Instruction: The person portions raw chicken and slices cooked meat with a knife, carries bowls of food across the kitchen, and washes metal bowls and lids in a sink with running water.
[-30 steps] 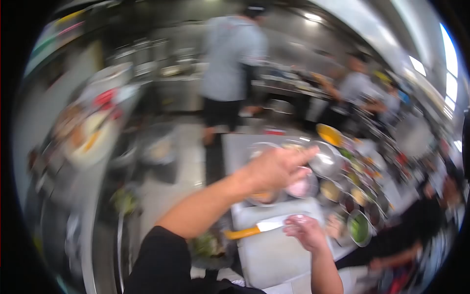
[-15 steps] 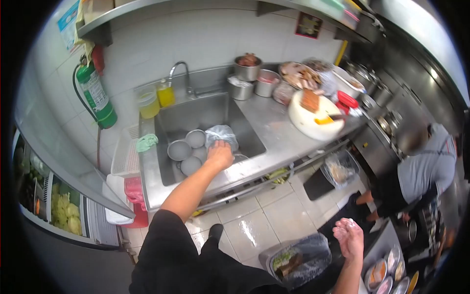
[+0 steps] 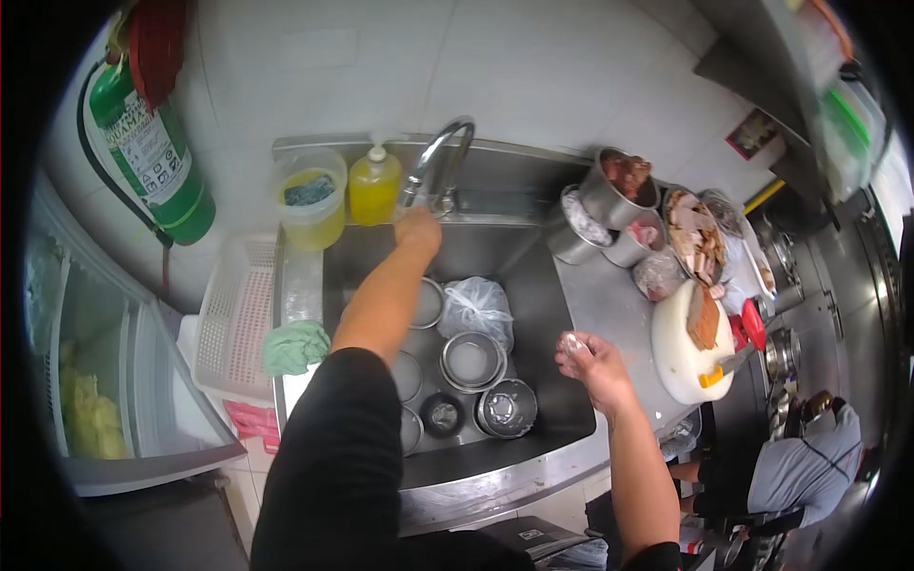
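Observation:
My left hand (image 3: 419,233) is at the chrome faucet (image 3: 449,152), below its spout and beside its base; its fingers are hidden, so their grip cannot be told. Over the sink's (image 3: 538,285) right edge, my right hand (image 3: 592,369) is loosely curled and holds nothing, with white residue on its fingertips. In the basin lie a knotted clear plastic bag (image 3: 478,312), a round metal bowl (image 3: 473,362), a metal pot (image 3: 506,409), a small dark cup (image 3: 444,415) and more round containers partly behind my left arm. No running water can be made out.
Left of the faucet stand a yellow soap bottle (image 3: 375,186) and a tub of yellow liquid (image 3: 312,205). A green cloth (image 3: 295,348) lies on the left rim. Metal pots of meat and a white cutting board (image 3: 678,328) with a knife (image 3: 733,364) are right. A person (image 3: 809,457) bends nearby.
My left hand has left the plastic bag and moved up to the faucet. My right hand has come up beside the sink. The view has moved closer to the basin.

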Demonstrator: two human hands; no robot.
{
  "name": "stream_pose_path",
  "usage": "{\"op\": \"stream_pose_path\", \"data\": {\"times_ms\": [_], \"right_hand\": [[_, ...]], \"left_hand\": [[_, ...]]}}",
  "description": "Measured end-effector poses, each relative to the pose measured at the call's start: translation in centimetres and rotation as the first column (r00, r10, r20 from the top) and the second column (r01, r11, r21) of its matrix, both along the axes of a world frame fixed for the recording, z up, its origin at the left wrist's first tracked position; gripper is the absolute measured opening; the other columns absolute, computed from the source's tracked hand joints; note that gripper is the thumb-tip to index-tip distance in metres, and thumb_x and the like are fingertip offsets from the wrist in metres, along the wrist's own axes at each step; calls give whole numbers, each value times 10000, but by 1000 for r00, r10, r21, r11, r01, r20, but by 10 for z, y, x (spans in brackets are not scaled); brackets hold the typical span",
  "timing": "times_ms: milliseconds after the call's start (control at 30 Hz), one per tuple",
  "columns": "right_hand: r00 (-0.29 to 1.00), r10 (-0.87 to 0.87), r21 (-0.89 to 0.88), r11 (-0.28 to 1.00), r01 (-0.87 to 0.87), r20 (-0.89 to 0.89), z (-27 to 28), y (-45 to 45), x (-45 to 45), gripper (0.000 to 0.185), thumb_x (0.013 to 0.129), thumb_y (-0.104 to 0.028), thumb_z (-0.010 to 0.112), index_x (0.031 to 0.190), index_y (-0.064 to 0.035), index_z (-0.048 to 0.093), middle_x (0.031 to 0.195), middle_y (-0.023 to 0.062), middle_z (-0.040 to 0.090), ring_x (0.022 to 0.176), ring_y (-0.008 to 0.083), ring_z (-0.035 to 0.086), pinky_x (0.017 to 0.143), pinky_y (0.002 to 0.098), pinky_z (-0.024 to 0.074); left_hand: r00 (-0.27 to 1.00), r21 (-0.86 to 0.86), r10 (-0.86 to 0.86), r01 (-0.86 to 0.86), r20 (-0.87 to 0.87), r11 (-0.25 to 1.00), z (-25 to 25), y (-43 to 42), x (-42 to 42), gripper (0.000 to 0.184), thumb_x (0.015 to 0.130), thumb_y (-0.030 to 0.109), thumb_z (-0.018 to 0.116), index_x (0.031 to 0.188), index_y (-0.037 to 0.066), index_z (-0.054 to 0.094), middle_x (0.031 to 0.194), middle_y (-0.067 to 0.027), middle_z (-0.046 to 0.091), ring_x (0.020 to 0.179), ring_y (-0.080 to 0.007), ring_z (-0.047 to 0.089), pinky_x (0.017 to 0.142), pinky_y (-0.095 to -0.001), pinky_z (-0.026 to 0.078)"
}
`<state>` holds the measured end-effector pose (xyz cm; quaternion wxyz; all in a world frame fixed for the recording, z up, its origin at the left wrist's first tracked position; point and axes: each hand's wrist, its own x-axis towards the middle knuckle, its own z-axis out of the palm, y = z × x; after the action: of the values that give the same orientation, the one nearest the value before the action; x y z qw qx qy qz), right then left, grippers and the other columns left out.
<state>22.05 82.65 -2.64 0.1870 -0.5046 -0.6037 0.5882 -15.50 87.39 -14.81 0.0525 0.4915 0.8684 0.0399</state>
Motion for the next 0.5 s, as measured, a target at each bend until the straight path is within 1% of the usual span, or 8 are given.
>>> {"op": "stream_pose_path", "data": {"times_ms": [33,100,167,233,333,367,433,500], "right_hand": [[1000,20,-70,997,-22,-23,-3,8,-23,363,971,-261,615,1178,35,582,1021,93,651,893,161,636,779,303,539],[996,15,-232,972,-35,-87,-21,16,-66,362,980,-268,598,1189,27,577,1033,91,651,903,168,638,786,309,542],[979,70,-360,923,-137,-193,-44,20,-117,354,989,-263,577,1205,18,568,1042,92,646,914,182,644,800,316,550],[948,126,-394,887,-239,-292,-70,20,-181,357,986,-207,570,1228,52,523,1206,192,598,1067,291,626,940,388,535],[817,-63,-435,868,-238,-573,-88,8,-265,315,912,-62,635,1203,32,560,1063,126,634,894,194,653,772,280,566],[816,-24,-380,893,-242,-578,-95,14,-282,330,960,-111,577,1216,86,511,1178,184,600,1047,268,628,921,388,539],[740,-149,-418,888,-192,-656,-101,23,-303,307,1006,-216,511,1163,41,573,1133,143,630,997,251,631,879,375,514],[587,-425,-447,887,118,-689,-87,42,-301,201,948,-119,530,1043,36,614,951,115,652,808,210,600,671,373,480]], "left_hand": [[975,-55,51,-40,218,998,-2,-11,-19,491,966,221,398,1398,-9,434,1366,-190,546,1252,-299,546,1052,-456,401],[963,145,-241,223,121,964,-18,-38,-57,454,978,317,448,1302,11,540,1183,-135,664,1008,-264,659,882,-391,502],[715,323,-96,-188,692,927,35,-81,-55,417,997,340,455,1193,21,638,1175,-189,650,1073,-328,615,925,-378,462],[233,473,-441,-665,867,578,61,-84,-46,496,994,446,449,1186,29,639,1082,-231,661,1026,-349,613,896,-377,458],[591,667,-437,-247,678,703,123,-94,-21,554,995,489,425,1228,23,609,1149,-229,642,1077,-372,594,919,-411,444],[611,644,-426,-186,668,742,124,-91,-13,562,999,485,412,1272,20,573,1203,-224,618,1134,-373,565,957,-423,422],[647,606,-443,-37,621,795,128,-85,8,590,1008,476,388,1360,15,500,1311,-215,571,1249,-374,506,1035,-446,377],[763,737,-495,37,415,675,104,-77,40,633,1019,460,346,1467,14,350,1467,-232,412,1399,-399,328,1137,-485,255]]}}
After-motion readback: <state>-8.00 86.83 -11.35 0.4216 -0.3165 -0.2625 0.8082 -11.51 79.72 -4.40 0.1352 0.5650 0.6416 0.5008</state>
